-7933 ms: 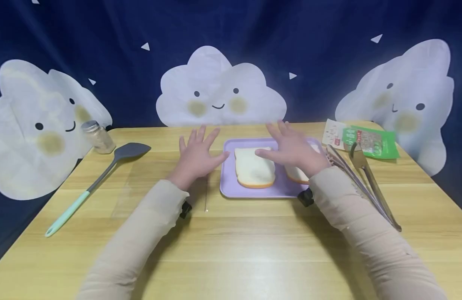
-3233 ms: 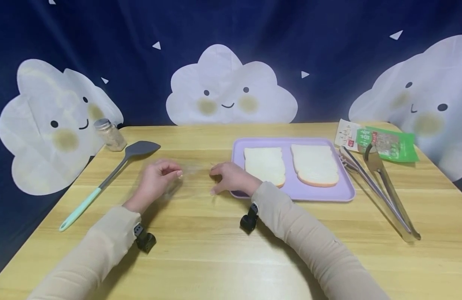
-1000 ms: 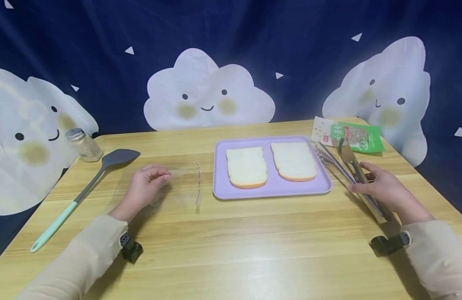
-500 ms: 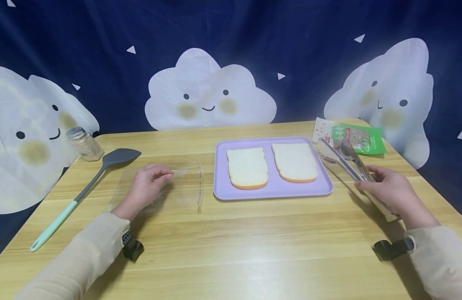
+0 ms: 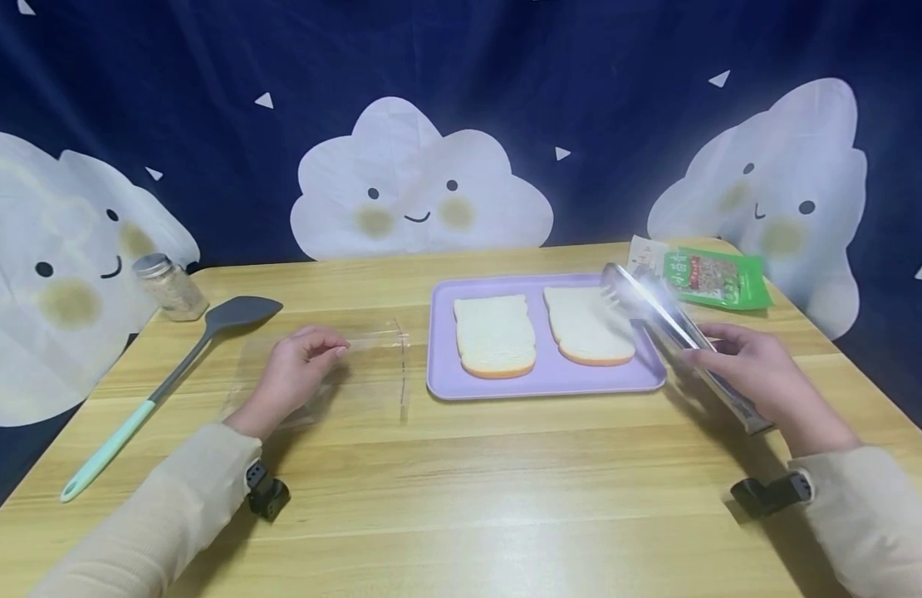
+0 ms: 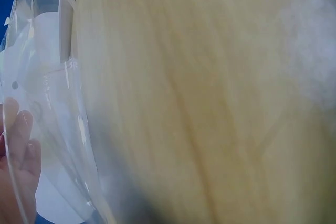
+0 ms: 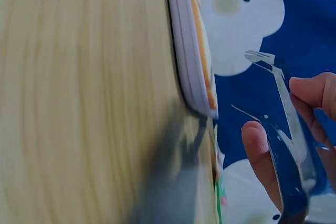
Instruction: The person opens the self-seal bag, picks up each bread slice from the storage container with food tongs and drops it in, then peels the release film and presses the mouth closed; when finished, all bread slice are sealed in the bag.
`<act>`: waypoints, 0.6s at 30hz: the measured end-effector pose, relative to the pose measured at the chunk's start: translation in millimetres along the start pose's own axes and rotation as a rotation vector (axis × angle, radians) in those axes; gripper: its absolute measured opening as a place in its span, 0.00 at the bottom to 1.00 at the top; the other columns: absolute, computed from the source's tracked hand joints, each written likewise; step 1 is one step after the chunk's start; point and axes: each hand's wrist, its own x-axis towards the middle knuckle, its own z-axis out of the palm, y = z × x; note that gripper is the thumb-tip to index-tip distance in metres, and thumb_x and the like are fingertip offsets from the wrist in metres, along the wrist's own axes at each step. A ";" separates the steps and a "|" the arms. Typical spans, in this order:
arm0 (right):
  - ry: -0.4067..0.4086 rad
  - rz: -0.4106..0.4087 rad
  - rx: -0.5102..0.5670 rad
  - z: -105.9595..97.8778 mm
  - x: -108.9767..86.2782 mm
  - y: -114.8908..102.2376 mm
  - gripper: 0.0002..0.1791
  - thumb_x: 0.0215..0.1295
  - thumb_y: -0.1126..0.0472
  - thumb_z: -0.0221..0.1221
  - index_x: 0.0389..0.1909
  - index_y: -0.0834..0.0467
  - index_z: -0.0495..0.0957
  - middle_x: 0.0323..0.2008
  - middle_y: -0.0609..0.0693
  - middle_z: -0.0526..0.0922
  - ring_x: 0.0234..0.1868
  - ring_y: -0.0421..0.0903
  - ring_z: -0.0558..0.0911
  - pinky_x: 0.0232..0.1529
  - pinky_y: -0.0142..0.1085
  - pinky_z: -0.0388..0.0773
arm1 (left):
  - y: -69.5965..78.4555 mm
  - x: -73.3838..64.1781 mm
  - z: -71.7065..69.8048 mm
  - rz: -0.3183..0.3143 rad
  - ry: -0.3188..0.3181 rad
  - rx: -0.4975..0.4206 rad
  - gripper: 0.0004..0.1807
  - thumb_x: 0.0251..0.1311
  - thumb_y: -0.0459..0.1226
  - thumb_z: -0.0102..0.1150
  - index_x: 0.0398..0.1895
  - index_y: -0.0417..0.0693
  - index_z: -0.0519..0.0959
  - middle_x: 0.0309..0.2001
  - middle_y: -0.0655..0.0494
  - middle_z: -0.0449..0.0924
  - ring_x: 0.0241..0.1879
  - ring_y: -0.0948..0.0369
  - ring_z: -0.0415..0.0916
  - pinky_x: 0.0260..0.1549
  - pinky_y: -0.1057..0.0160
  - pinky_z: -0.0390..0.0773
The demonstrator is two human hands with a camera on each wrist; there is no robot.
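Observation:
My left hand (image 5: 292,378) pinches the edge of a clear plastic bag (image 5: 375,378), which lies low over the table with its open end towards the tray. In the left wrist view the bag (image 6: 65,108) stands partly raised around the fingers. My right hand (image 5: 756,374) grips metal tongs (image 5: 674,320) by the middle, up off the table. Their toothed tips overlap the right bread slice (image 5: 581,328) in the head view. Held between thumb and fingers, the tongs (image 7: 287,111) have their tips apart in the right wrist view. A second bread slice (image 5: 494,336) lies left on the purple tray (image 5: 536,387).
A grey spatula (image 5: 184,361) with a mint handle lies at the left, near a capped jar (image 5: 173,291). At the back right are a green seasoning packet (image 5: 718,278) and a white packet (image 5: 646,256). A cloud-print curtain (image 5: 595,75) hangs behind the table.
The right hand has left the tray side, taken hold of the tongs, lifted them and swung their tips left over the right bread slice. The left hand has kept its pinch on the bag.

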 end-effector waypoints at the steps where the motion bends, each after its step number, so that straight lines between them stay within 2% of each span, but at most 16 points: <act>1: -0.008 0.000 0.003 1.5 0.2 -1.6 0.35 0.60 0.48 0.60 0.61 0.67 0.65 0.45 0.65 0.79 0.29 0.32 0.75 0.29 0.29 0.73 | 0.1 0.0 0.2 -0.001 0.000 0.000 0.06 0.60 0.30 0.56 0.36 0.37 0.81 0.41 0.44 0.79 0.42 0.51 0.77 0.41 0.53 0.77; 5: -0.068 -0.008 0.063 8.0 0.3 -8.0 0.35 0.61 0.48 0.59 0.62 0.66 0.65 0.40 0.57 0.81 0.30 0.36 0.77 0.29 0.31 0.75 | 1.1 -0.1 0.2 -0.003 -0.001 -0.001 0.07 0.60 0.30 0.56 0.37 0.36 0.81 0.41 0.44 0.79 0.42 0.50 0.77 0.41 0.54 0.77; 9: -0.113 -0.034 0.134 14.1 -0.3 -14.2 0.32 0.63 0.50 0.57 0.61 0.67 0.65 0.35 0.55 0.82 0.28 0.40 0.80 0.28 0.34 0.77 | 1.6 -0.1 -0.3 -0.013 -0.004 -0.003 0.07 0.60 0.30 0.56 0.37 0.36 0.81 0.41 0.44 0.79 0.42 0.51 0.76 0.41 0.54 0.76; 18: -0.163 -0.072 0.215 29.5 4.2 -22.5 0.32 0.64 0.55 0.57 0.61 0.71 0.63 0.36 0.59 0.83 0.28 0.40 0.81 0.29 0.34 0.79 | 1.4 -0.4 0.0 -0.018 -0.011 -0.008 0.07 0.60 0.30 0.56 0.37 0.35 0.81 0.42 0.44 0.79 0.43 0.50 0.76 0.42 0.52 0.76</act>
